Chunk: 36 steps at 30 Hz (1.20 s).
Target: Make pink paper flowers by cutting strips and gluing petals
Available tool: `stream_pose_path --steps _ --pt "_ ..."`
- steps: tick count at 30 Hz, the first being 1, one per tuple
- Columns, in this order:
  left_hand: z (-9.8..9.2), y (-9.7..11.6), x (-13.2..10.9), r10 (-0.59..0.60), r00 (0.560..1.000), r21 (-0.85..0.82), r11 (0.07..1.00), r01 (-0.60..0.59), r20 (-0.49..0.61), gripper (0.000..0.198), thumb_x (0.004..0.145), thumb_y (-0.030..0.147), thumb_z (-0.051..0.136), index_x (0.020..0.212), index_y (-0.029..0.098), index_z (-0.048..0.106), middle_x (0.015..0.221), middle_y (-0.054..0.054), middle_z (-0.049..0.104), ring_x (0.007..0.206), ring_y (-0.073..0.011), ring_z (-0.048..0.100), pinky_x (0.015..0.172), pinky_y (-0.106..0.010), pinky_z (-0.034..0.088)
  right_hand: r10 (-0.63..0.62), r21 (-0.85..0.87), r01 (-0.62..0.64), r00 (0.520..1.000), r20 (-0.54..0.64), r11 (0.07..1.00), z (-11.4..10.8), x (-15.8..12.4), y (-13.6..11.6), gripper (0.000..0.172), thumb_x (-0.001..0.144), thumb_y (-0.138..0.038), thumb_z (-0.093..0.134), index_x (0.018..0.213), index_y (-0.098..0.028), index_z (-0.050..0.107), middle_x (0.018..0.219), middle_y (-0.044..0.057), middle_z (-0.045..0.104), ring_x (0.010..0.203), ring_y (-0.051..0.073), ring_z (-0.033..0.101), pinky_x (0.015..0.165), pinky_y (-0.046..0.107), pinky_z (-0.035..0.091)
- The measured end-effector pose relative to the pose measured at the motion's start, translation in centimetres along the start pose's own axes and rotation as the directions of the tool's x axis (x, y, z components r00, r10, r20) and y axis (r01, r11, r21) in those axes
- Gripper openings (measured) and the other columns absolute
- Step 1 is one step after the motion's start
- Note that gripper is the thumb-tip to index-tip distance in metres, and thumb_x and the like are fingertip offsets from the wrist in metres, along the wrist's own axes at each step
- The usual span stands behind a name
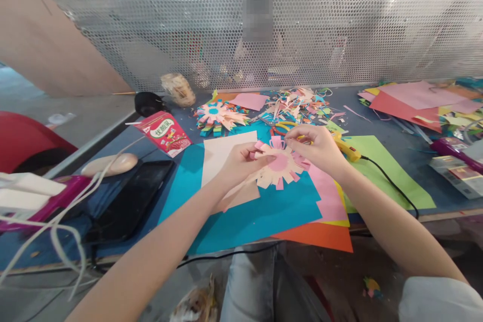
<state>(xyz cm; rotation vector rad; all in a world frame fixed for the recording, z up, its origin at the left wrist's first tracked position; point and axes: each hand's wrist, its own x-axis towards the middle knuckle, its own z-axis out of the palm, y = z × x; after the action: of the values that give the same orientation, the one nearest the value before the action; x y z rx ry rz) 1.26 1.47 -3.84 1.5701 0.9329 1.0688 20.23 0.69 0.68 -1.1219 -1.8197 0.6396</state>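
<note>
A pink and cream paper flower (279,163) with fringed petals hangs over the teal paper sheet (241,226). My left hand (241,162) grips its left side, with the thumb lying on the front near the pink centre. At the upper right edge, my right hand (319,147) has its thumb and fingertips pinched together at a petal; the exact contact is partly hidden by the fingers. Cream paper (226,150) lies under my left hand. Just behind my right hand are scissors (281,125) with red and yellow handles and a yellow glue gun (347,149) with a black cord.
Finished paper flowers (216,114) and a heap of paper scraps (302,103) lie at the back, before a perforated metal screen (302,25). Left are a red drink carton (166,133), a phone (132,201) and white cables (62,236). Green paper (392,176) and coloured sheets (418,98) lie right.
</note>
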Motion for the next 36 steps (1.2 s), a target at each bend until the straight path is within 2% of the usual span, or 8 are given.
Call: stream_pose_path --steps 4,9,13,17,25,32,36 --pt "0.0 0.0 -0.1 0.012 1.0 0.034 0.999 -0.012 -0.013 0.027 0.065 0.038 0.073 0.069 0.014 0.062 0.055 0.003 0.049 0.051 -0.008 0.047 0.046 -0.02 0.038 -0.012 -0.036 0.013 1.0 0.006 0.999 -0.1 0.0 -0.1 0.009 0.072 -0.02 0.057 0.068 -0.018 0.065 0.078 0.003 0.067 0.075 0.014 0.061 0.069 0.028 0.045" --pt "0.1 0.0 -0.1 -0.005 1.0 0.047 0.999 0.005 -0.006 0.027 0.065 0.038 0.072 0.067 0.014 0.06 0.055 0.004 0.043 0.05 -0.0062 0.041 0.046 -0.019 0.034 -0.039 -0.066 0.038 0.999 -0.001 0.997 -0.3 0.0 -0.2 0.01 0.071 -0.018 0.056 0.071 -0.018 0.066 0.083 0.004 0.067 0.079 0.014 0.061 0.068 0.028 0.045" --pt "0.2 0.3 -0.2 -0.056 0.998 0.038 0.998 0.054 0.032 0.029 0.062 0.037 0.072 0.063 0.013 0.056 0.053 0.005 0.037 0.048 -0.0044 0.033 0.044 -0.018 0.027 -0.092 -0.093 0.094 0.995 0.028 0.991 -0.5 0.1 -0.2 0.009 0.071 -0.019 0.056 0.068 -0.019 0.065 0.085 0.004 0.067 0.082 0.015 0.06 0.07 0.028 0.044" --pt "0.4 0.7 -0.2 -0.073 0.994 0.017 0.997 0.072 0.078 0.032 0.059 0.038 0.074 0.06 0.013 0.055 0.05 0.007 0.03 0.046 -0.0031 0.026 0.043 -0.017 0.022 -0.085 -0.073 0.089 0.995 0.062 0.993 -1.0 0.3 -0.2 0.008 0.068 -0.018 0.059 0.062 -0.019 0.063 0.085 0.003 0.066 0.081 0.014 0.06 0.071 0.028 0.044" --pt "0.2 0.4 -0.3 -0.054 0.989 0.011 0.999 0.053 0.135 0.03 0.062 0.039 0.073 0.062 0.014 0.057 0.051 0.007 0.03 0.045 -0.0033 0.026 0.041 -0.017 0.024 -0.082 -0.092 0.094 0.988 0.129 0.991 -1.5 0.4 -0.1 0.009 0.068 -0.017 0.059 0.061 -0.019 0.063 0.08 0.002 0.067 0.078 0.014 0.06 0.068 0.028 0.046" --pt "0.0 0.2 -0.3 -0.089 0.986 -0.009 0.996 0.091 0.141 0.028 0.064 0.037 0.073 0.067 0.014 0.058 0.051 0.007 0.032 0.045 -0.0028 0.028 0.042 -0.016 0.025 0.026 -0.076 -0.013 0.983 0.18 0.997 -1.7 0.4 -0.4 0.009 0.071 -0.021 0.059 0.065 -0.018 0.065 0.069 0.001 0.066 0.065 0.012 0.06 0.062 0.025 0.047" --pt "-0.1 0.3 -0.3 -0.078 0.989 0.0 0.997 0.078 0.122 0.028 0.063 0.037 0.073 0.067 0.013 0.059 0.052 0.007 0.035 0.046 -0.0032 0.03 0.043 -0.016 0.026 0.032 -0.039 -0.025 0.981 0.189 0.999 -1.7 0.4 -0.3 0.009 0.07 -0.021 0.059 0.067 -0.017 0.066 0.067 0.001 0.066 0.061 0.011 0.06 0.059 0.024 0.048"
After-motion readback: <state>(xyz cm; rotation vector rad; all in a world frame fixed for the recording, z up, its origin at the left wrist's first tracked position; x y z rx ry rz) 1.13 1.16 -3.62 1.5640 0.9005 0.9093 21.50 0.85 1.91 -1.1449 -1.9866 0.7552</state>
